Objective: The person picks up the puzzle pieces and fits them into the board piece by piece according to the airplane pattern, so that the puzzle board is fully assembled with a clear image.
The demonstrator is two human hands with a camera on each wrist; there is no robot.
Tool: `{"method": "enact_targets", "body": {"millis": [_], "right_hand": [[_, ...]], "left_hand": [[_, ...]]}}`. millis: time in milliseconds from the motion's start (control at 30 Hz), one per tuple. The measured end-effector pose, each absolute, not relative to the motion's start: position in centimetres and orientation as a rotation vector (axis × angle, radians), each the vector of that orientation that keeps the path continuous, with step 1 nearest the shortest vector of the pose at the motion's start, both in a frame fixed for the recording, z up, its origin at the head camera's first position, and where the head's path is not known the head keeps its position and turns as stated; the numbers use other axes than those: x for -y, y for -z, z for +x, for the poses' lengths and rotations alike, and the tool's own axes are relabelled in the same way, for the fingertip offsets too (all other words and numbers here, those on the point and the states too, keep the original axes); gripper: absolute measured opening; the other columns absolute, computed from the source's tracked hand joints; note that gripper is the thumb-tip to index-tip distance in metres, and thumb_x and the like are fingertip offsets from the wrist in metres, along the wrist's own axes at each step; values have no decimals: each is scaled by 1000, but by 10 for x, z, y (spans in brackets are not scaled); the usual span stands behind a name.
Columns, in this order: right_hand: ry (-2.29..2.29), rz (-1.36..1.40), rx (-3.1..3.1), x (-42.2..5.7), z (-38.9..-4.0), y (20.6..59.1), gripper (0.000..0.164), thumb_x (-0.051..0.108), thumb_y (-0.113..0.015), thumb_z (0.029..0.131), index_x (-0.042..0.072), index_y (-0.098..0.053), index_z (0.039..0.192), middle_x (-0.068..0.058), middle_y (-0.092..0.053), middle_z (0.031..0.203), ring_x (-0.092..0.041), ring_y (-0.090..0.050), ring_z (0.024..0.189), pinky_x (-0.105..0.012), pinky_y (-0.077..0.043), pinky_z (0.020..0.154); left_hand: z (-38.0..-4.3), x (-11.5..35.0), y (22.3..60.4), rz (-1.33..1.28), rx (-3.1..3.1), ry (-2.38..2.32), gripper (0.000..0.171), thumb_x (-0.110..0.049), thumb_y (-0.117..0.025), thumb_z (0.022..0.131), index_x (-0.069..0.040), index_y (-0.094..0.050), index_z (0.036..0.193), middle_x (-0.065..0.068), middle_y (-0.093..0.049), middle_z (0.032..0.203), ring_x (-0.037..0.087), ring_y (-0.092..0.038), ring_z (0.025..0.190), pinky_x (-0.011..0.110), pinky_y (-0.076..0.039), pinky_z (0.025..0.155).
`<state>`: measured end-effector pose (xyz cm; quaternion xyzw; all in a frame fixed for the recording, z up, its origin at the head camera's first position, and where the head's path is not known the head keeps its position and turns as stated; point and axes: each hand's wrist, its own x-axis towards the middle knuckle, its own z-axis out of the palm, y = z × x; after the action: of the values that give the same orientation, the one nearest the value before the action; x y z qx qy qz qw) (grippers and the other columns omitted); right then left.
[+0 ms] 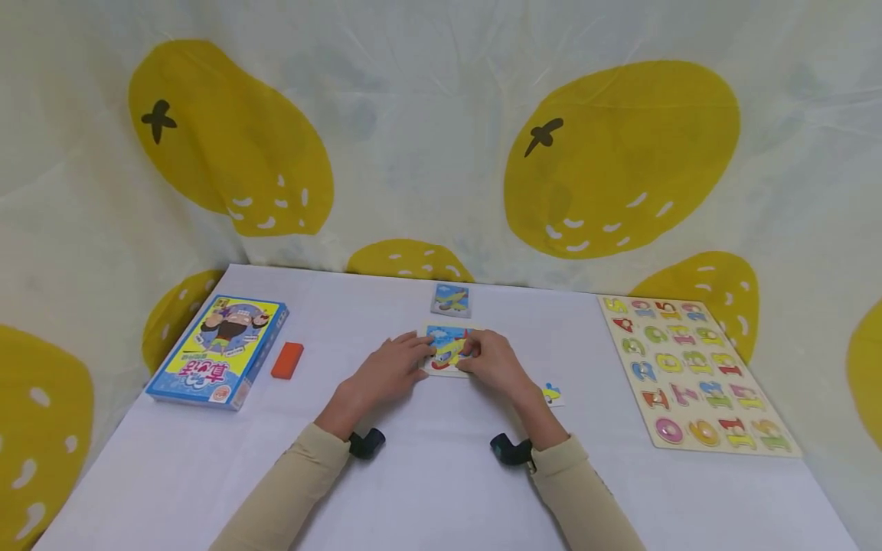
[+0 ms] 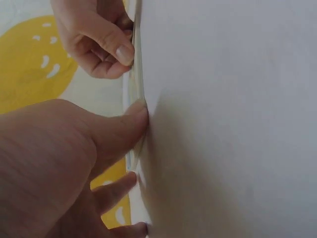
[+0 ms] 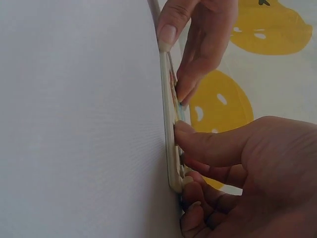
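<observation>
A small cream-framed jigsaw board (image 1: 445, 370) with a bright aeroplane picture lies flat in the middle of the table. My left hand (image 1: 391, 369) holds its left end, with the thumb (image 2: 137, 115) against the near edge and the index finger on the picture side. Over the right end, my right hand (image 1: 498, 363) pinches a puzzle piece (image 3: 182, 159) between thumb and curled fingers; those fingers mostly hide it. A loose puzzle piece (image 1: 551, 394) with yellow and blue on it lies beside my right wrist.
Behind the board lies a small aeroplane picture tile (image 1: 451, 299). A blue and yellow box (image 1: 219, 348) and an orange block (image 1: 287, 360) are at the left. At the right lies a wooden number board (image 1: 696, 375). A fruit-print cloth (image 1: 427, 153) hangs behind the table.
</observation>
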<state>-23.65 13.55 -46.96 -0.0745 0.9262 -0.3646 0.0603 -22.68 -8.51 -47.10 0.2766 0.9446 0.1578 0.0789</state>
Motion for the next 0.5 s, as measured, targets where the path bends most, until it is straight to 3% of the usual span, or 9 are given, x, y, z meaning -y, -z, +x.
{"method": "enact_targets", "body": {"millis": [267,500], "right_hand": [[1049,-174,-2861,-132,-234,471,16,16,-82,81,8,-69,83,-6,-53,77,-19,-48,74,-28,-36,63],[1033,-171,-2894,-132,-231,474,15,16,-81,82,7,-68,85,-6,-51,76,-19,-47,74,-29,-35,63]], "left_hand": [[-222,83,472,921,-2855,-428,46,-18,-61,99,-25,-54,144,7,-49,152,33,-41,144,67,-35,110],[-219,82,470,937,-2865,-419,41,-20,-56,102,-31,-56,142,11,-49,151,37,-42,143,68,-37,107]]}}
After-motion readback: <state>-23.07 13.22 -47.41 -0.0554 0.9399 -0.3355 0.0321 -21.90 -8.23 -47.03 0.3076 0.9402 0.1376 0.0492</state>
